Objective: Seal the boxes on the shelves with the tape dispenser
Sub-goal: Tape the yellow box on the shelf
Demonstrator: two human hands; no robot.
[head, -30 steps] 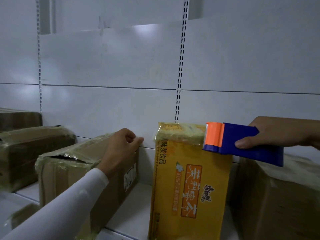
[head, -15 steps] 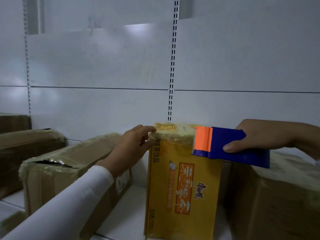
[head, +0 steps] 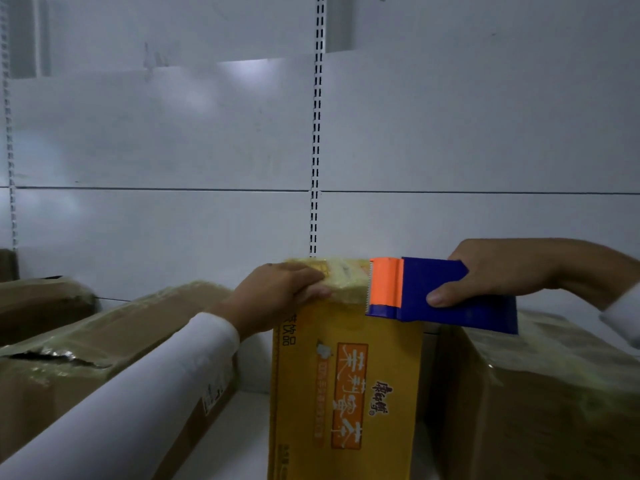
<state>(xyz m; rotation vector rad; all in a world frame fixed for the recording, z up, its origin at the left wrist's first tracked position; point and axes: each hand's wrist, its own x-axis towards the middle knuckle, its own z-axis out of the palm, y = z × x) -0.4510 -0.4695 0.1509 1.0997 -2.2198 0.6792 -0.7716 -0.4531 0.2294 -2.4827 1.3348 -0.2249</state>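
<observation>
A tall yellow box [head: 346, 382] with orange print stands upright on the shelf, its top covered in shiny tape. My left hand [head: 277, 296] grips the box's top left corner, fingers curled over the top edge. My right hand [head: 502, 271] holds a blue tape dispenser [head: 446, 296] with an orange cutter end [head: 385, 285]. The cutter end sits at the box's top right edge. Whether it touches the tape cannot be seen.
A brown carton [head: 104, 358] with a torn taped top lies to the left, another brown carton [head: 540, 396] stands to the right, and more cartons [head: 41, 303] sit at far left. The white shelf back panel [head: 173, 150] with a slotted upright [head: 315, 133] rises behind.
My left hand left the brown carton, reached right and took hold of the yellow box's top corner. The dispenser shifted slightly left along the box top.
</observation>
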